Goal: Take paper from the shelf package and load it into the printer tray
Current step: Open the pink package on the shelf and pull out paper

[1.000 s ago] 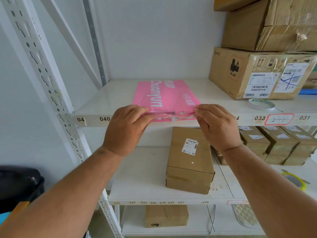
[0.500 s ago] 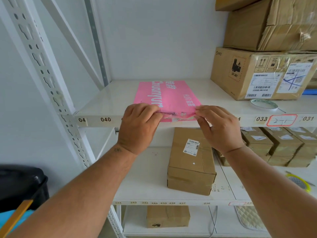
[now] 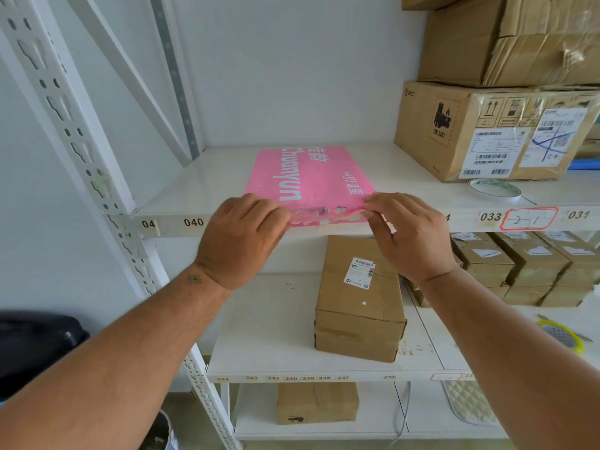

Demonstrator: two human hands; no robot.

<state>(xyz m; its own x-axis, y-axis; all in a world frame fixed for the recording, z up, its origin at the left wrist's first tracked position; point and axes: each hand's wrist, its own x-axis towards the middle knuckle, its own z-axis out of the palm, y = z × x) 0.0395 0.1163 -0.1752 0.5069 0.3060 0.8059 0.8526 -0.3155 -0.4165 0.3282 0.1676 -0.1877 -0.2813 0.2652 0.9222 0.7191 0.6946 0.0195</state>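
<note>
Left of the pink package (image 3: 311, 177) the shelf (image 3: 201, 193) lies bare as far as the slanted brace (image 3: 130, 73) and upright (image 3: 65, 125). To the right, a tape roll (image 3: 495, 190) and stacked boxes (image 3: 487, 131) block the way. Above the package, room stands open to the back wall.

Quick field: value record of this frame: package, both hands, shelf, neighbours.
package: pink paper package, flat on the shelf, near end at the front edge
package state: near end torn, wrapper crumpled; no sheets out yet
left hand: left hand pinches the near left corner
right hand: right hand pinches the near right corner
same shelf: labelled cardboard box and tape roll to the right
shelf below: taped cardboard box
printer tray: not in view
</note>
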